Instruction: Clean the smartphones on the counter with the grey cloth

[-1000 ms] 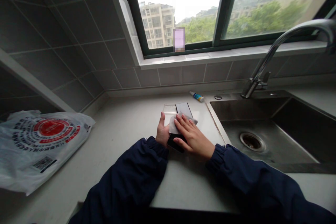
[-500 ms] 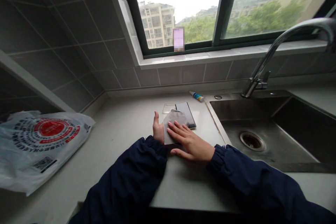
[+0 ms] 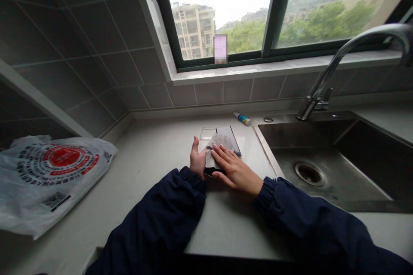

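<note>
My left hand [image 3: 197, 160] holds a dark phone [image 3: 210, 171] from the left, thumb raised beside it and the other fingers hidden beneath. A thin grey cloth [image 3: 222, 140] with a zigzag edge covers most of the phone. My right hand [image 3: 237, 172] lies over the cloth, its fingers stretched out and pressing it onto the phone. Just behind, a flat light-grey rectangular object with a dark edge [image 3: 235, 136] rests on the counter, partly hidden by the cloth. Left of that lies a clear phone case [image 3: 207, 133].
A blue and white tube [image 3: 241, 117] lies by the back of the counter [image 3: 155, 146]. To the right is a steel sink [image 3: 274, 161] with a tall tap [image 3: 325, 66]. A printed plastic bag [image 3: 61, 180] sits at the left, and a window [image 3: 219, 8] is ahead.
The cloth has shifted up the phone and bunched slightly, baring the phone's dark lower end. My right hand has moved a little with it; my left hand has shifted slightly right.
</note>
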Tool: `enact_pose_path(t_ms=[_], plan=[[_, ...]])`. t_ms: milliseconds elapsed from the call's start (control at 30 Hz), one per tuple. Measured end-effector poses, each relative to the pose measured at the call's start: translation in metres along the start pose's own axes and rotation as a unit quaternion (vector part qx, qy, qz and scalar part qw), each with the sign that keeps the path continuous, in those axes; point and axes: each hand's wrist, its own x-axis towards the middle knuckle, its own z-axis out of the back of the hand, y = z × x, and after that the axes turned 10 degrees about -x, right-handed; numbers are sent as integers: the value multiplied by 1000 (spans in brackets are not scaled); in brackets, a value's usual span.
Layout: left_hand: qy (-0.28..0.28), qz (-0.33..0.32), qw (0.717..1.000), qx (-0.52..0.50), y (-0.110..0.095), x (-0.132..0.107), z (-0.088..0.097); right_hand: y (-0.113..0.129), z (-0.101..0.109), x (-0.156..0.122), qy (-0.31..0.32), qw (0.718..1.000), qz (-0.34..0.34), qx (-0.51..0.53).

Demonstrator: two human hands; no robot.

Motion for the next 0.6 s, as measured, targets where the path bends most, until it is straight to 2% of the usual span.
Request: enact_pose_path(t_ms=[167,300,467,600], plan=[[30,41,999,10,4,-2,-3,-6,7,2,-51,997,-52,-36],[59,51,997,28,8,-3,-2,-11,10,2,-75,993,-81,-44],[62,46,997,27,9,-2,3,-14,3,2,-66,994,-71,-45],[47,43,998,9,7,-2,2,-12,1,1,-40,998,-32,-41]])
